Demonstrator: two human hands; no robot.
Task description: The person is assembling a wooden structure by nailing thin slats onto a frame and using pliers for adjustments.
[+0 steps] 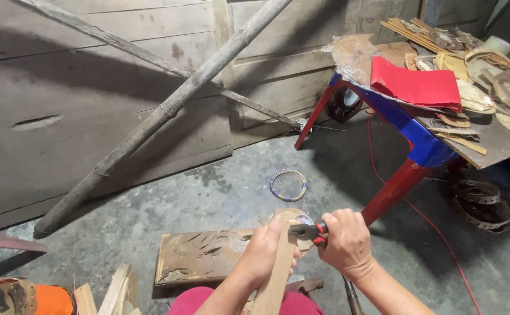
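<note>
My left hand grips a long flat strip of pale wood, bent into a loop at its top end. My right hand is closed around red-handled pliers whose dark jaws bite the strip just below the loop. Both hands meet above a worn wooden board that lies on the concrete floor. My lap, in pink cloth, shows at the bottom edge.
A red-and-blue plastic table at the right carries a red cloth and several wood strips. A small ring lies on the floor. A thick bamboo pole leans on the plank wall. A red cable crosses the floor.
</note>
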